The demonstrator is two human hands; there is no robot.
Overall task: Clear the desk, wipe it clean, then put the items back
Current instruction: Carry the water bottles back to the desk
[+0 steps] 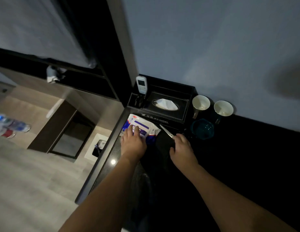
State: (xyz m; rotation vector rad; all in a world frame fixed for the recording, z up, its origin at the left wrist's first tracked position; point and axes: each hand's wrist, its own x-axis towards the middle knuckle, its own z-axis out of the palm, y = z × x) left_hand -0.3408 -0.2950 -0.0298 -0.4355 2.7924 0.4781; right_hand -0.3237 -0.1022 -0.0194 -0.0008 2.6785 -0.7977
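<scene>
A white and blue pack of wet wipes (146, 127) lies near the left edge of the dark desk (229, 156). My left hand (133, 141) rests on the pack with fingers laid over it. A pair of scissors (166, 130) lies just right of the pack, blades pointing away from me. My right hand (182, 150) is at the scissors' handle end; its fingertips are curled down there and hide the handles. Behind stand a black tissue box holder (166, 104) with a white remote (141, 84), two cups (200, 102) (223, 108) and a teal bowl (202, 128).
The desk's left edge (102, 158) drops to a pale wood floor. A white bin (97, 146) and a dark cabinet (62, 131) stand on the floor to the left. A grey wall runs behind the desk.
</scene>
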